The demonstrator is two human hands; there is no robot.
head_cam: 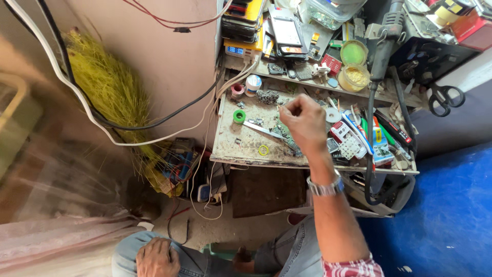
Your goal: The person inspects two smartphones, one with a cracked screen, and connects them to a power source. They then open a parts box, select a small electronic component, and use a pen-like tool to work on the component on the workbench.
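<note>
My right hand (306,124) hovers over a cluttered, dusty workbench (230,149), fingers pinched shut; nothing shows between the fingertips. A metal watch (325,188) is on that wrist. Just under the hand lie a green circuit board (283,134) and a flat metal tool (260,129). Left of the hand sit a green tape roll (239,116) and a small yellow ring (263,150). My left hand (156,257) rests on my jeans-clad knee at the bottom of the view, holding nothing.
Stacked phones (286,26), two round jars (353,64), a grey handheld power tool (385,43) with a black cord, black scissors (444,97) and phone parts (349,141) crowd the bench. A yellow broom (110,87) and cables (77,90) lean left. Blue floor (451,205) lies right.
</note>
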